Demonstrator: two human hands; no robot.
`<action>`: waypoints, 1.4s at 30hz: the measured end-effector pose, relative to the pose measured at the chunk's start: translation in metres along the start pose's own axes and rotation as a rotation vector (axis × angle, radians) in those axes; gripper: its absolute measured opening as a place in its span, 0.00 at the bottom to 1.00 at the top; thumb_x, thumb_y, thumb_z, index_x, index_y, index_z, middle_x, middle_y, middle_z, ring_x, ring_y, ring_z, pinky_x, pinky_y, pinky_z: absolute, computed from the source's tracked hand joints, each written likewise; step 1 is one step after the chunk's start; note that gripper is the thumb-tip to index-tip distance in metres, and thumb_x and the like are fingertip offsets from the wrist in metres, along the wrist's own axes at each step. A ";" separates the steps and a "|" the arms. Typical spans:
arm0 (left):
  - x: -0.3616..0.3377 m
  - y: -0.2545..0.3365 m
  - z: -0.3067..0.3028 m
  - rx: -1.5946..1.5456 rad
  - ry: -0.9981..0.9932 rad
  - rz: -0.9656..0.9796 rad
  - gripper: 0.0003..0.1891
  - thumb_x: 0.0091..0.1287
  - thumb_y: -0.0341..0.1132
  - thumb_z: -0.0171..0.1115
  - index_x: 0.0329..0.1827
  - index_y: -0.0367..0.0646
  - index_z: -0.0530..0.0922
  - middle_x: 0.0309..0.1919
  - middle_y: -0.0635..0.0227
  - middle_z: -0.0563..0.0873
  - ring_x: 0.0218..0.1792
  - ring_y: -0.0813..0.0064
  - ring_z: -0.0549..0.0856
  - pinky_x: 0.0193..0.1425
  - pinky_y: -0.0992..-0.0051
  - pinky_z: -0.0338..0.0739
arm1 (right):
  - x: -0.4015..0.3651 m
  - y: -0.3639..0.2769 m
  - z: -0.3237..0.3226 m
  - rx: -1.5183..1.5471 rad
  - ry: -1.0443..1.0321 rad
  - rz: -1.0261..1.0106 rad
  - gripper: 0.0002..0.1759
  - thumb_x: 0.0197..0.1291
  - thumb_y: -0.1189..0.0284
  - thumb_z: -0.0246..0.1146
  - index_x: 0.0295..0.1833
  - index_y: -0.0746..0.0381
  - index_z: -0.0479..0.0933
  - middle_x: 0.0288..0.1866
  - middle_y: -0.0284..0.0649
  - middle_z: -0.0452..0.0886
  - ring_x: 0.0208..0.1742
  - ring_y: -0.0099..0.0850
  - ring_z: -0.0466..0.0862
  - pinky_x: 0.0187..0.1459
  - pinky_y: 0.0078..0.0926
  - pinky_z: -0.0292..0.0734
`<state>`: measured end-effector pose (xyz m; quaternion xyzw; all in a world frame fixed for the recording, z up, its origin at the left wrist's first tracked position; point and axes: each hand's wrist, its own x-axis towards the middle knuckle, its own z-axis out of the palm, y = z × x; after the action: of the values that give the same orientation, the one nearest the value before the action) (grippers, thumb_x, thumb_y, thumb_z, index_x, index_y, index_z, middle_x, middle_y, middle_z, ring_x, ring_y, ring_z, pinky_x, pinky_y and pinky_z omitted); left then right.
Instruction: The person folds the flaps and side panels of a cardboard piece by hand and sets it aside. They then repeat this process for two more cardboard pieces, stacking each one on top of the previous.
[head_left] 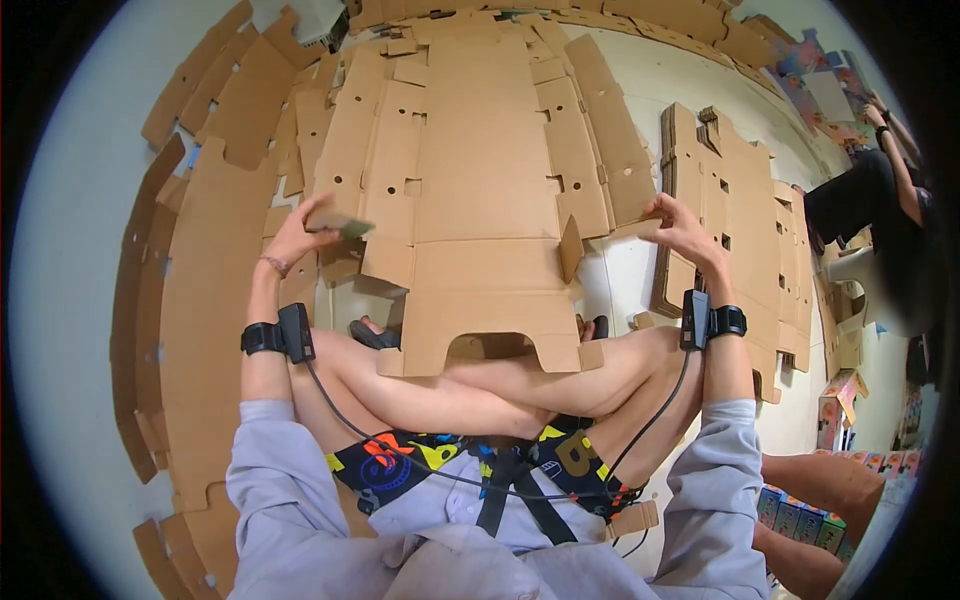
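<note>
Pinching a blurred greenish piece in the left hand; curling the right hand by the central cardboard sheet, cannot tell if clamped; over white floor, between cardboard stacks.

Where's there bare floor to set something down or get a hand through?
Bare floor shows between the central cardboard and the right-hand stack, and beyond that stack's far end. More lies outside the leftmost sheet. Crowded: the left side, where sheets overlap.
</note>
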<state>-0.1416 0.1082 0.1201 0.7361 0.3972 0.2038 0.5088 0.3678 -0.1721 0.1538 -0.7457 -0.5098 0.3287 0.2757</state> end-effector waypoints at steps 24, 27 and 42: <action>0.051 -0.025 0.064 0.435 0.272 -0.042 0.44 0.50 0.27 0.55 0.75 0.42 0.50 0.57 0.40 0.76 0.56 0.44 0.77 0.59 0.61 0.71 | 0.084 0.027 0.091 -0.266 0.389 -0.142 0.39 0.47 0.76 0.53 0.68 0.72 0.51 0.57 0.68 0.69 0.61 0.60 0.67 0.63 0.45 0.64; 0.056 -0.028 0.094 0.380 0.266 0.045 0.44 0.51 0.21 0.47 0.76 0.45 0.43 0.66 0.40 0.66 0.64 0.46 0.70 0.66 0.61 0.65 | 0.098 0.034 0.118 -0.390 0.425 -0.178 0.41 0.51 0.79 0.55 0.71 0.69 0.48 0.62 0.68 0.64 0.64 0.59 0.65 0.63 0.48 0.64; 0.061 -0.025 0.114 0.368 0.295 0.051 0.41 0.52 0.18 0.44 0.75 0.42 0.49 0.71 0.46 0.60 0.71 0.52 0.61 0.73 0.66 0.58 | 0.091 0.003 0.162 -0.656 0.496 0.026 0.48 0.54 0.56 0.65 0.74 0.62 0.50 0.68 0.64 0.56 0.62 0.63 0.64 0.59 0.57 0.63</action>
<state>-0.0337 0.0933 0.0456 0.7886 0.4787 0.2461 0.2973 0.2683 -0.0748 0.0298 -0.8571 -0.4961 -0.0376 0.1337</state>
